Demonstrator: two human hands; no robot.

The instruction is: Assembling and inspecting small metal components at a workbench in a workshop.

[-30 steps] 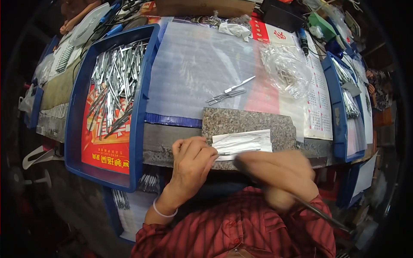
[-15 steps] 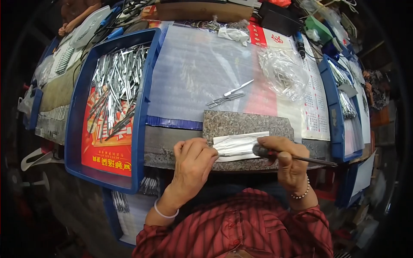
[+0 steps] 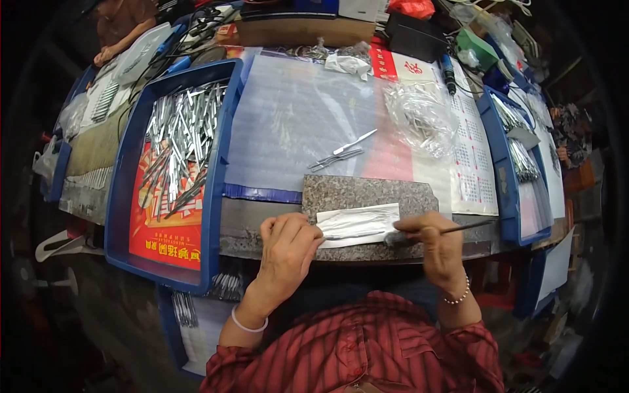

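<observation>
A granite slab (image 3: pixel 370 188) lies at the table's near edge, with a creased white paper or cloth pad (image 3: pixel 357 219) on top. Along the pad's near side runs a thin metal strip (image 3: pixel 350 235). Its left end is at the fingertips of my left hand (image 3: pixel 286 252), which are pinched together there. My right hand (image 3: pixel 438 252) is wrapped round a screwdriver (image 3: pixel 466 227), with the shaft pointing right. The dark handle's butt end is down by the strip's right end; whether it touches is unclear.
A blue tray (image 3: pixel 219 190) of loose metal pieces stands left. Beyond the slab lie a few metal strips (image 3: pixel 337 157) on plastic sheeting (image 3: pixel 262 118). Right are a clear plastic bag (image 3: pixel 419 121) and another blue tray (image 3: pixel 544 229). Another person's arm (image 3: pixel 128 40) rests far left.
The screwdriver has tilted: its handle end is lower, toward the strip, and its shaft tip has risen. My left hand stays at the strip's left end. The whole view has shifted slightly.
</observation>
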